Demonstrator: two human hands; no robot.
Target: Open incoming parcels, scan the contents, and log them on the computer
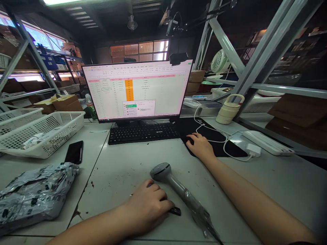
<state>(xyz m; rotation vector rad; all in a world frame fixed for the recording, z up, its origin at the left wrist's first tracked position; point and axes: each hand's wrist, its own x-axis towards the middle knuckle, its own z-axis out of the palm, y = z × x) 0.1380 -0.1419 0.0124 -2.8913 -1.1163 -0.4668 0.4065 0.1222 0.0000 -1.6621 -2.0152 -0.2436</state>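
My left hand [148,206] rests on the grey table [122,166] with its fingers curled under. A small black object [175,211] pokes out by the fingertips, and I cannot make out what it is. A grey handheld barcode scanner [178,190] lies just right of that hand, its head pointing away from me. My right hand [200,146] is cupped over a dark mouse, mostly hidden, on the black mouse pad [189,127]. Behind the pad are the black keyboard [143,132] and a monitor [138,90] showing a spreadsheet.
A grey plastic parcel bag [35,194] lies at the near left, with a black phone [74,152] and white mesh baskets [43,132] behind it. A white charger [253,150], its cable and a power strip [268,143] sit to the right. Metal shelving frames both sides.
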